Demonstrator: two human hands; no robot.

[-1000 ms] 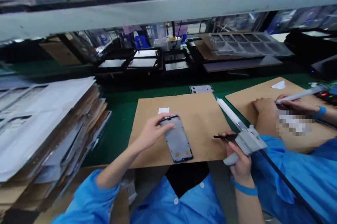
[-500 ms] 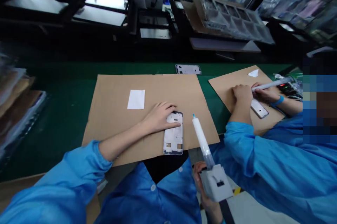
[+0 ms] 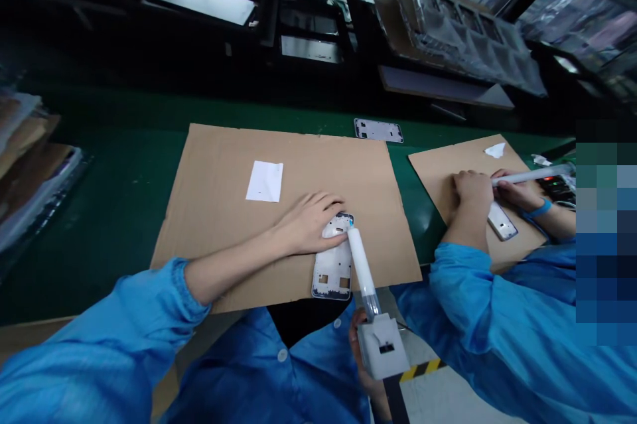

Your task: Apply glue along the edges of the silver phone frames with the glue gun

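A light phone frame with small cutouts lies upright-lengthwise on a brown cardboard sheet. My left hand grips its upper part, thumb across the face and fingers round the top edge. Low at the right, my right hand is wrapped round a glue dispenser, partly hidden behind its grey body. Its white syringe slants up to the left. The blue nozzle tip is at the frame's upper right edge, close to my thumb; whether it touches, I cannot tell.
A white paper piece lies on the cardboard. Another phone frame rests behind it on the green bench. At right, a co-worker's hands work with a similar syringe over a phone frame. Stacked sheets stand at left.
The dispenser in my right hand has moved left, bringing its nozzle from beside the phone frame to the frame's upper right edge. My left hand keeps its hold. The camera view has shifted slightly.
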